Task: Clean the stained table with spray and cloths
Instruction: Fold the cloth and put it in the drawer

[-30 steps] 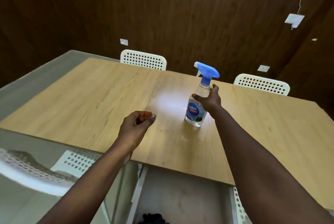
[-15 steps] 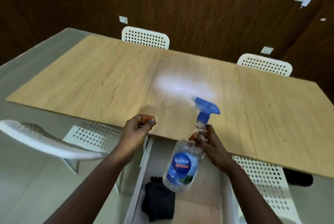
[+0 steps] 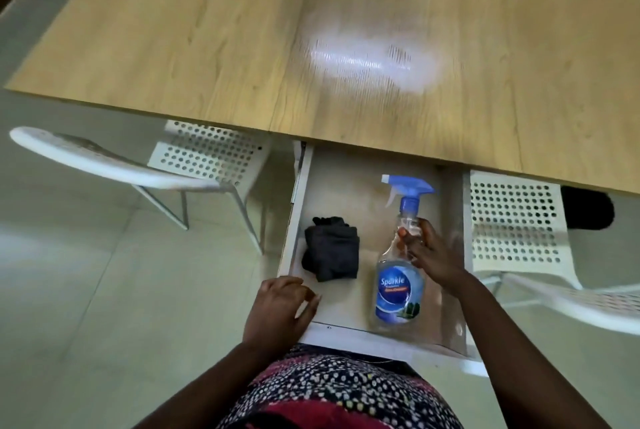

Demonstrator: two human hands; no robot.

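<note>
head view, everything placed off the drawer:
drawer (image 3: 298, 221): white, pulled open from under the table's near edge
table (image 3: 173, 48): light wood top just beyond the drawer, with a pale hazy patch (image 3: 374, 54) on it, could be wet spray or just glare, too blurry to call
spray bottle (image 3: 398, 283): clear with a blue trigger, in the drawer's right half, base by the front wall, tilted so the nozzle leans toward the table
right hand (image 3: 431, 255): fingers wrapped round the bottle's neck
cloth (image 3: 330, 248): dark, folded, lying in the drawer's left half
left hand (image 3: 280, 311): on the drawer's front left corner, fingers curled loosely over the rim
chairs: white perforated ones left (image 3: 207, 155) and right (image 3: 512, 221) of the drawer
</note>
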